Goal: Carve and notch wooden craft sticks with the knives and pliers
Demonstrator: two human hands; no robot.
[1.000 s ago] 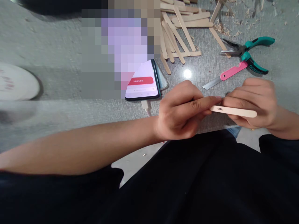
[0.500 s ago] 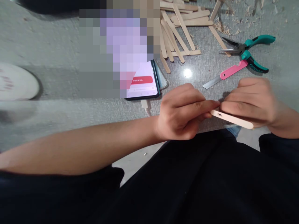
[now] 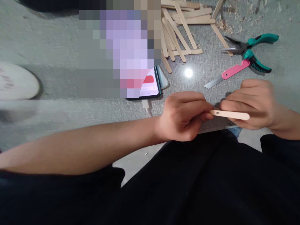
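Observation:
My left hand (image 3: 187, 115) is closed, pinching one end of a wooden craft stick (image 3: 236, 114) between thumb and fingers. The stick points right, its rounded end free, with a small dark mark or hole close to my fingertips. Behind it, my right hand (image 3: 250, 104) is closed with fingers curled. A thin pale edge shows between the two hands, but whatever the right fingers hold is hidden. Beyond the hands lies a pink-handled folding knife (image 3: 236, 69), blade out. Its handle end meets the teal-handled long-nose pliers (image 3: 245, 48), whose jaws are apart.
Many loose craft sticks (image 3: 185, 28) lie in a pile at the back, with wood shavings (image 3: 225, 26) beside them. A phone (image 3: 152, 89) with a white charging plug (image 3: 145, 104) lies left of my hands, partly blurred out. A white round object (image 3: 18, 82) stands far left.
The craft stick has turned closer to level, its free end rising and shifting slightly left. My left hand has tilted a little; my right hand stays curled in nearly the same place.

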